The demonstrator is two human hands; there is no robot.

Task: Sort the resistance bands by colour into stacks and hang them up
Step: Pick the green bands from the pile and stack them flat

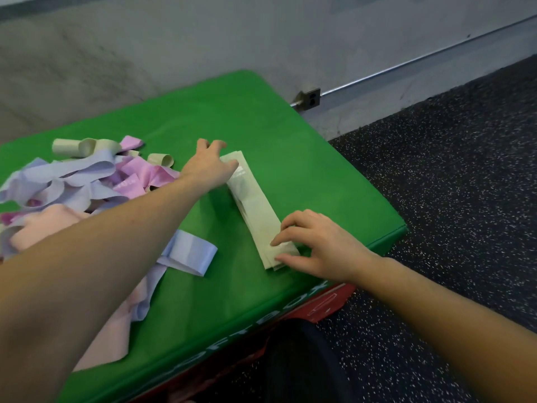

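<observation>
Left hand [210,164], right hand [315,245]: fingers loosely bent, pressing ends of flat pale-green band stack [255,207], gripping nothing.

Sorted stack [255,210] lies right of tangled bands [81,181]; both apparently on box [261,112].

A green padded box [261,117] with pale lettering along its front edge sits against a grey wall [145,39]. Under it shows a red layer [325,303]. The floor [450,170] is dark rubber — speckled white. Along the wall's base runs a metal conduit [421,58] into a beige outlet box [309,98].
</observation>
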